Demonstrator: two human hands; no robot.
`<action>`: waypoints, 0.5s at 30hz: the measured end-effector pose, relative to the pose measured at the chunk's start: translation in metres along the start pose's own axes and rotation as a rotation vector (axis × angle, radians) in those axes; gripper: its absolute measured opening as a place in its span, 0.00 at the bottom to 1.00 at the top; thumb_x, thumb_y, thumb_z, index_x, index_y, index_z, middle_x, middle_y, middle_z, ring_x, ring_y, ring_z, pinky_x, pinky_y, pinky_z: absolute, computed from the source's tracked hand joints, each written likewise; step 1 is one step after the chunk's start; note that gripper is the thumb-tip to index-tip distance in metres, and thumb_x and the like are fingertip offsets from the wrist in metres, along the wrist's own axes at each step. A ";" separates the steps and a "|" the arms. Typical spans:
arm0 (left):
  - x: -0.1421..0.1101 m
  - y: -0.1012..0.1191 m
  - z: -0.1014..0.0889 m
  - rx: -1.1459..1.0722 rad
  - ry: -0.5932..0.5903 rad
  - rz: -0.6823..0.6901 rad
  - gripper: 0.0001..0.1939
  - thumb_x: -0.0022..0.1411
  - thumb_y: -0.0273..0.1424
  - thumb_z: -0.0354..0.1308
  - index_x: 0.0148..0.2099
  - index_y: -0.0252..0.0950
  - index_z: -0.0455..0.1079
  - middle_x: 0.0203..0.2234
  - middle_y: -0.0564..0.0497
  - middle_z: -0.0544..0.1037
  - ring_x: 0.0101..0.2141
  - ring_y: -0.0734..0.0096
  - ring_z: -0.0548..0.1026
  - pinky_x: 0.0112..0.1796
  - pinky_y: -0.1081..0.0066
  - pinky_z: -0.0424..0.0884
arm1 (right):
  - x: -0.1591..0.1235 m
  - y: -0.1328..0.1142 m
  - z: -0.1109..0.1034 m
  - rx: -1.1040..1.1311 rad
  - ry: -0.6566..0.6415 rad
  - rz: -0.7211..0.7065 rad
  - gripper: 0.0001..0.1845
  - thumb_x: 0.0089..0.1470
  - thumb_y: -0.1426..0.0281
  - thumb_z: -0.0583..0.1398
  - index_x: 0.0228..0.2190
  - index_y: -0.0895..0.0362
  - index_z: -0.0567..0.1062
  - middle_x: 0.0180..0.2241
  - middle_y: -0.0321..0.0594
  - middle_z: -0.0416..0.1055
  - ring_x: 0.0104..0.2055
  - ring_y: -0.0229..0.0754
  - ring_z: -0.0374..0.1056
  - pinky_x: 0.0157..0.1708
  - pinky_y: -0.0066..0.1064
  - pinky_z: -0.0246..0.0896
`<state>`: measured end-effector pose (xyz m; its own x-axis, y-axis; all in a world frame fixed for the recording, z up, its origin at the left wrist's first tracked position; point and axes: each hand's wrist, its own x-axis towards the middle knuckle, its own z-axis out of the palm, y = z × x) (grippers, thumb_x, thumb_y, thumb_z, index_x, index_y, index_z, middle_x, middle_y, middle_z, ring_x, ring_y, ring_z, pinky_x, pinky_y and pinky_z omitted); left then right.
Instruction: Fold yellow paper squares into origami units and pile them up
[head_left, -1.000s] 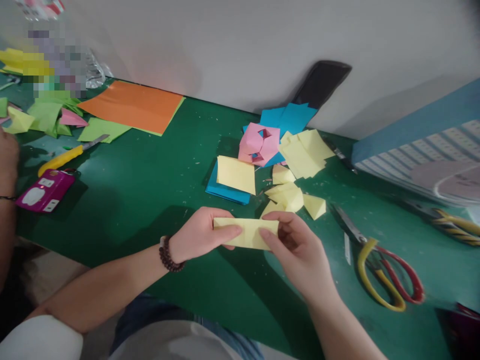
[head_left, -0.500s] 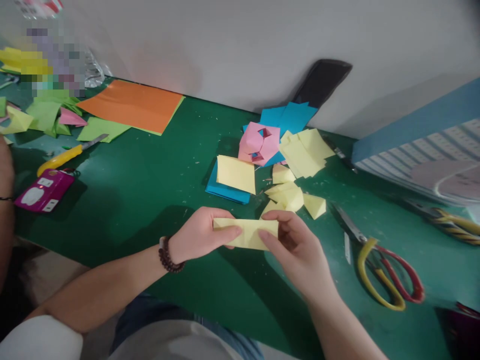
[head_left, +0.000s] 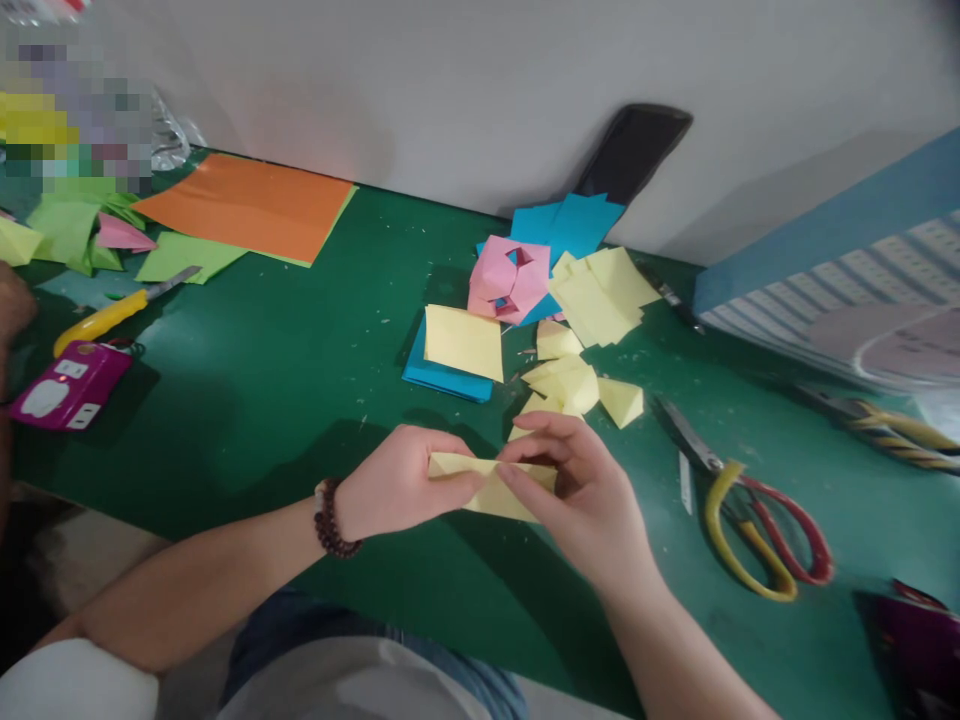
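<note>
My hands hold a folded strip of pale yellow paper above the green cutting mat. My left hand, with a dark bead bracelet on the wrist, pinches the strip's left end. My right hand grips its right part, with the fingers curled over the top fold. Just beyond my hands lie several folded yellow paper pieces. Farther off sits a pink folded paper model, and a yellow square rests on a blue paper stack.
A co-worker's hand shows at the left edge. On the mat are a yellow utility knife, a magenta power strip, orange paper and yellow-handled scissors. A phone leans on the wall.
My right fingers have slid left along the strip, and its top edge now bends into a fold. The whole scene has shifted slightly up and left in view.
</note>
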<state>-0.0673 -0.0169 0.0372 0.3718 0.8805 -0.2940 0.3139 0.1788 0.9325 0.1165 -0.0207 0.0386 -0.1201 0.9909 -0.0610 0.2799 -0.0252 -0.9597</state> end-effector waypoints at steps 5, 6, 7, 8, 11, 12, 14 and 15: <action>0.002 0.001 -0.004 -0.038 -0.068 -0.042 0.06 0.54 0.31 0.59 0.28 0.33 0.72 0.20 0.56 0.71 0.23 0.78 0.66 0.23 0.79 0.59 | 0.000 0.000 0.001 -0.004 0.005 0.026 0.15 0.50 0.67 0.63 0.41 0.51 0.69 0.27 0.34 0.74 0.31 0.39 0.72 0.29 0.31 0.66; 0.003 0.001 -0.004 -0.056 -0.089 -0.052 0.06 0.54 0.31 0.60 0.30 0.33 0.73 0.22 0.56 0.72 0.23 0.77 0.67 0.23 0.79 0.60 | -0.001 -0.001 0.001 -0.007 0.001 0.033 0.15 0.50 0.67 0.63 0.41 0.51 0.69 0.27 0.34 0.74 0.31 0.39 0.72 0.29 0.30 0.65; 0.003 0.000 -0.004 -0.075 -0.103 -0.060 0.07 0.53 0.31 0.60 0.32 0.33 0.74 0.23 0.55 0.73 0.24 0.77 0.68 0.24 0.79 0.61 | -0.001 -0.001 0.002 -0.011 -0.004 0.041 0.15 0.49 0.67 0.63 0.40 0.51 0.69 0.27 0.33 0.74 0.31 0.39 0.72 0.29 0.30 0.65; 0.004 -0.001 -0.004 -0.090 -0.110 -0.063 0.08 0.53 0.32 0.61 0.34 0.33 0.75 0.25 0.54 0.75 0.25 0.75 0.70 0.25 0.79 0.63 | -0.001 -0.002 0.002 -0.016 -0.009 0.047 0.15 0.49 0.67 0.63 0.40 0.51 0.69 0.27 0.33 0.74 0.31 0.39 0.71 0.29 0.30 0.64; 0.004 -0.004 -0.003 -0.072 -0.081 -0.027 0.09 0.55 0.34 0.60 0.34 0.33 0.76 0.28 0.52 0.78 0.29 0.73 0.72 0.28 0.78 0.65 | -0.002 -0.004 0.003 -0.048 -0.031 0.052 0.14 0.49 0.67 0.63 0.40 0.51 0.68 0.27 0.33 0.74 0.30 0.39 0.71 0.30 0.31 0.65; 0.004 -0.004 -0.003 -0.048 -0.068 -0.004 0.09 0.56 0.34 0.60 0.33 0.34 0.76 0.28 0.52 0.79 0.30 0.72 0.73 0.28 0.78 0.64 | -0.002 -0.004 0.003 -0.060 -0.041 0.052 0.14 0.49 0.68 0.62 0.40 0.51 0.68 0.26 0.33 0.74 0.30 0.39 0.71 0.31 0.32 0.65; 0.004 -0.005 -0.004 0.010 -0.058 0.033 0.09 0.57 0.33 0.58 0.32 0.34 0.77 0.27 0.51 0.79 0.28 0.73 0.73 0.27 0.78 0.63 | -0.001 -0.004 0.003 -0.087 -0.062 0.049 0.14 0.49 0.68 0.62 0.40 0.51 0.68 0.26 0.33 0.74 0.30 0.39 0.71 0.31 0.32 0.66; 0.005 -0.006 -0.005 0.038 -0.063 0.040 0.09 0.57 0.33 0.58 0.32 0.33 0.77 0.26 0.51 0.79 0.27 0.73 0.72 0.26 0.78 0.63 | -0.001 -0.003 0.003 -0.101 -0.074 0.048 0.14 0.49 0.69 0.62 0.40 0.51 0.68 0.27 0.33 0.74 0.29 0.39 0.71 0.31 0.32 0.66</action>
<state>-0.0716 -0.0119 0.0314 0.4390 0.8570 -0.2700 0.3296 0.1260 0.9357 0.1133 -0.0217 0.0406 -0.1728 0.9763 -0.1299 0.3811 -0.0554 -0.9229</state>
